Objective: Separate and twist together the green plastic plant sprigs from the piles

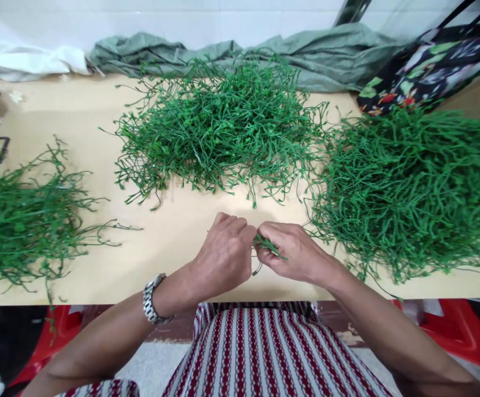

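Observation:
Close together over the table's front part, my two hands meet at a small bunch of thin green stems [271, 246]. My right hand [292, 251] is closed on the bunch, and stem ends stick out between its thumb and fingers. My left hand [225, 251], curled into a fist with its back up, grips the same bunch from the left side. Its fingers hide most of what lies inside. One loose stem end hangs below, between the hands. Just beyond them lies a heap of similar green stems [219, 124], branched at the tips.
Larger green heaps lie at the right [417, 193] and left [20, 220] of the pale table [140, 264]. Along the back wall runs a crumpled grey-green cloth [331, 55], with a white cloth [28, 60] and a floral cloth [422, 74] beside it. Red stools [463, 331] stand below.

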Motion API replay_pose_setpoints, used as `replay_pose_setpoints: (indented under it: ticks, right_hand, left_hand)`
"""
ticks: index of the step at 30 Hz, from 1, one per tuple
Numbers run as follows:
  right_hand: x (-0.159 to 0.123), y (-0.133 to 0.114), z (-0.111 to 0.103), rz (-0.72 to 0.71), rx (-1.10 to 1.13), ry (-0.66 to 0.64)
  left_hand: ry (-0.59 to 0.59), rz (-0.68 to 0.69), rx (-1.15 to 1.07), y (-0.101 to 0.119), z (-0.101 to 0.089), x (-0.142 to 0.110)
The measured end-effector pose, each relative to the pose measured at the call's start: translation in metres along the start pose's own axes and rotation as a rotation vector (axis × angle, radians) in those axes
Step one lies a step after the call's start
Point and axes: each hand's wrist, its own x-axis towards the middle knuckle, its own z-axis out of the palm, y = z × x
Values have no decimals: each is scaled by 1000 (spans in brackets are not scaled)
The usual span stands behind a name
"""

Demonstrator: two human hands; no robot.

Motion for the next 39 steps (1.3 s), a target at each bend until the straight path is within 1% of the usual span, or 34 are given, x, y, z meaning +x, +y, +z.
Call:
replay_pose_setpoints:
  ticks: [4, 7, 10, 16, 18, 19, 21, 23, 24, 26, 28, 29, 30, 32, 35, 37, 39]
  right_hand:
    - [3, 1, -5, -83, -84, -98]
    - [4, 3, -8, -147, -105, -118]
    - [3, 5, -10, -196, -88, -137]
    - [-2, 7, -15, -231, -117, -219]
    - [-3, 8, -16, -235, -92, -210]
    - [-3, 8, -15, -226, -52, -180]
    - [-5, 8, -11, -133, 94, -66]
    - [-6, 7, -3, 53, 318, 64]
    - [-7, 6, 1, 155, 442, 103]
    - [-8, 4, 9, 309, 654, 118]
    - [-8, 1, 13, 369, 744, 89]
    - [-9, 1, 12, 362, 725, 77]
    - [-9, 0, 11, 330, 671, 67]
    - [-10, 0, 6, 211, 490, 51]
    - [-11, 1, 0, -40, 203, 32]
    - [-10, 3, -2, -178, 80, 41]
    - [-8, 4, -5, -271, 8, 52]
  left_hand:
    - [2, 53, 29, 0, -1, -1]
    - [30, 83, 57, 1, -3, -3]
    - [25, 118, 79, 1, -3, -6]
    - [23, 185, 55, 2, -1, -8]
    - [15, 198, 29, 0, -2, -6]
    - [10, 190, 1, -1, -3, -5]
    - [-3, 135, -83, -4, -7, -2]
    - [-14, 62, -201, -6, -10, 1]
    - [-20, 28, -266, -6, -10, 2]
    - [-30, -23, -383, -7, -11, 2]
    - [-35, -47, -456, -7, -10, 2]
    - [-36, -51, -468, -7, -9, 1]
    - [-43, -50, -469, -7, -9, 1]
    - [-81, -36, -453, -7, -9, 1]
    - [-177, 12, -417, -7, -8, 1]
    - [-213, 47, -410, -6, -8, 1]
    - [-224, 70, -413, -6, -6, 1]
